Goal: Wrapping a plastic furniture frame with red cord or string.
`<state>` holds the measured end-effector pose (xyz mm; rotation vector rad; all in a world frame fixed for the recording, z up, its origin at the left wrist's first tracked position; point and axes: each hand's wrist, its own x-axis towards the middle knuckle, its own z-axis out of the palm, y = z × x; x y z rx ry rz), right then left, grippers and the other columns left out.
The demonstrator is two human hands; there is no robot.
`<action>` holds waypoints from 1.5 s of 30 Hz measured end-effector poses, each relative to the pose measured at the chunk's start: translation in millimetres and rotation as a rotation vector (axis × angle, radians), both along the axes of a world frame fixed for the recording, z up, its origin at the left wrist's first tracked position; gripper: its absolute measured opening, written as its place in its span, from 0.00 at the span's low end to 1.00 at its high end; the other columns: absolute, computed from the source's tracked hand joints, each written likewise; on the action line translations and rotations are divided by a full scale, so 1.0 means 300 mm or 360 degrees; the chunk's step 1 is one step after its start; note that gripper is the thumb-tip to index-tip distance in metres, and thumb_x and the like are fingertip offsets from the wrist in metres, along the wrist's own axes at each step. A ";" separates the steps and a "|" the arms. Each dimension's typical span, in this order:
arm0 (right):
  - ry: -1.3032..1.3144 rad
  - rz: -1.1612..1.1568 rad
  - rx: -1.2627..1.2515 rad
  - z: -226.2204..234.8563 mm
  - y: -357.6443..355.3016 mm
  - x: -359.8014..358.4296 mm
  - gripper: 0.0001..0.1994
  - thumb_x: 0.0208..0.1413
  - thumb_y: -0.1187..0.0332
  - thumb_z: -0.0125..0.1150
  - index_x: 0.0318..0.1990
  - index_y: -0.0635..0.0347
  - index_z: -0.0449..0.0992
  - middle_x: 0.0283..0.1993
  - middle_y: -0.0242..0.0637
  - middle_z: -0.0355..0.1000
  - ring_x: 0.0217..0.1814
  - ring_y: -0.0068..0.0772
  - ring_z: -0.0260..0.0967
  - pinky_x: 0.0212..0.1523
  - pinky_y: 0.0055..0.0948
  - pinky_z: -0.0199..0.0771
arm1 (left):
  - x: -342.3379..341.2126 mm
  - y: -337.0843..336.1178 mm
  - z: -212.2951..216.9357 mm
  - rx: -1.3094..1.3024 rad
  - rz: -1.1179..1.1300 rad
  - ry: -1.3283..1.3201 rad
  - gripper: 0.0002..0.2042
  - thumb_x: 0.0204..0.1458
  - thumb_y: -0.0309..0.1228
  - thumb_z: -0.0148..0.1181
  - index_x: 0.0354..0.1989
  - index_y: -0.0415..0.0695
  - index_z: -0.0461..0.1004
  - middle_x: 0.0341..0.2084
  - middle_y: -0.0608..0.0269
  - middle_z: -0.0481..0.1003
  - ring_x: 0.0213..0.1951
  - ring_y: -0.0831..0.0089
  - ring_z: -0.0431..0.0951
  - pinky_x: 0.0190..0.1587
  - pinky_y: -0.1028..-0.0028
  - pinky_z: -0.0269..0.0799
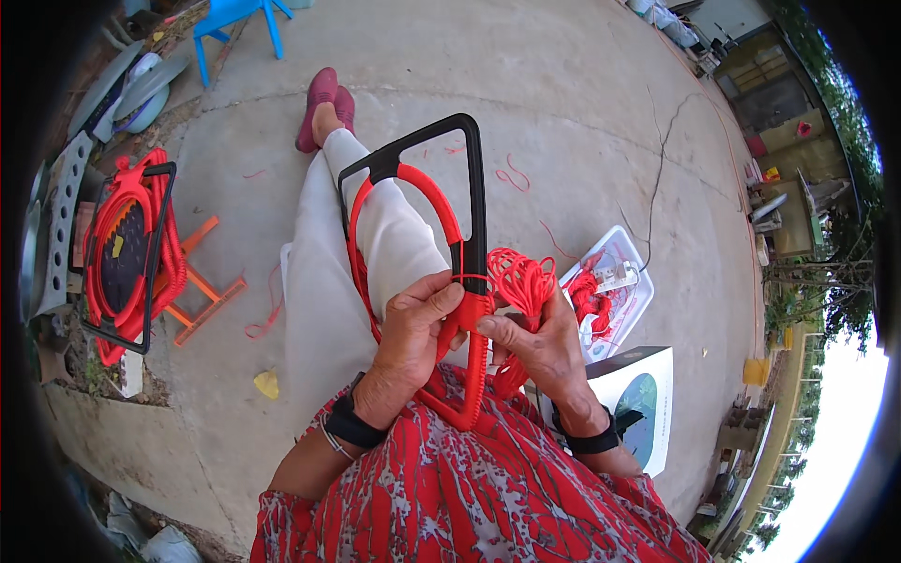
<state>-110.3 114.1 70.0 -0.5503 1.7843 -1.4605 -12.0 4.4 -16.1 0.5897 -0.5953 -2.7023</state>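
A black handle-like frame (477, 188), partly wrapped in red cord, stands upright over my lap. My left hand (409, 328) is closed on its wrapped side, thumb pressed near where the red winding meets bare black. A looped hank of red cord (522, 280) sits in my right hand (552, 355), whose thumb reaches to the wrapped part beside it. One strand crosses the black bar just above my left thumb. Tight red coils cover the frame's lower corner, resting against my red patterned clothing. My fingers partly hide the winding between both hands.
On the right, a white tub (640, 298) holds more red cord and a power strip; a white box (648, 387) stands nearer. Several red-wrapped frames (169, 253) are stacked at left by an orange stand (211, 305). A blue chair (225, 14) is far off. Cord scraps litter the concrete.
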 end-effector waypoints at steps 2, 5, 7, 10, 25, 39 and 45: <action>0.0097 -0.0053 0.0056 -0.007 -0.003 0.004 0.21 0.48 0.68 0.70 0.45 0.62 0.64 0.28 0.32 0.71 0.18 0.16 0.64 0.16 0.16 0.64 | -0.003 0.000 0.000 0.0008 -0.0012 -0.0021 0.13 0.56 0.31 0.56 0.48 0.40 0.71 0.35 0.63 0.77 0.32 0.76 0.77 0.25 0.77 0.69; 0.0073 -0.0171 -0.0044 -0.016 0.001 0.008 0.19 0.49 0.69 0.69 0.43 0.62 0.65 0.25 0.31 0.69 0.17 0.17 0.63 0.16 0.17 0.63 | -0.008 0.003 0.002 0.0012 0.0012 -0.0003 0.12 0.56 0.31 0.56 0.47 0.41 0.72 0.34 0.63 0.77 0.31 0.76 0.77 0.24 0.77 0.68; 0.0025 -0.0187 -0.0087 -0.015 0.015 -0.008 0.16 0.51 0.69 0.67 0.41 0.62 0.66 0.23 0.30 0.68 0.16 0.17 0.62 0.16 0.17 0.62 | -0.007 0.004 0.008 0.0005 -0.0018 0.0028 0.12 0.56 0.31 0.56 0.47 0.41 0.72 0.34 0.64 0.77 0.31 0.77 0.76 0.23 0.78 0.67; -0.0058 -0.0211 -0.0117 -0.016 0.040 -0.034 0.06 0.54 0.74 0.59 0.36 0.61 0.67 0.20 0.29 0.65 0.15 0.17 0.58 0.16 0.19 0.56 | -0.006 0.010 0.010 0.0041 0.0043 -0.0049 0.13 0.55 0.32 0.58 0.45 0.38 0.72 0.32 0.63 0.78 0.27 0.78 0.75 0.20 0.80 0.65; 0.0972 0.0977 -0.0416 0.030 0.030 0.027 0.16 0.40 0.78 0.56 0.41 0.61 0.71 0.27 0.40 0.70 0.25 0.44 0.70 0.26 0.31 0.68 | 0.018 -0.004 -0.043 0.0366 -0.0023 0.0273 0.11 0.54 0.27 0.52 0.44 0.36 0.70 0.35 0.56 0.77 0.35 0.68 0.78 0.40 0.69 0.75; 0.1398 0.0532 0.0217 0.265 0.057 -0.171 0.23 0.43 0.85 0.49 0.50 0.62 0.70 0.23 0.35 0.69 0.22 0.26 0.70 0.27 0.23 0.68 | 0.006 0.006 -0.032 0.0057 -0.0001 0.0098 0.09 0.57 0.33 0.54 0.41 0.41 0.71 0.28 0.62 0.76 0.26 0.75 0.74 0.20 0.76 0.62; 0.1319 0.0012 0.0057 0.268 -0.033 -0.234 0.16 0.56 0.69 0.59 0.50 0.64 0.68 0.22 0.34 0.65 0.20 0.23 0.61 0.23 0.24 0.64 | -0.004 0.009 -0.029 0.0063 -0.0066 0.0156 0.09 0.58 0.34 0.54 0.41 0.41 0.72 0.29 0.63 0.76 0.27 0.75 0.74 0.21 0.76 0.65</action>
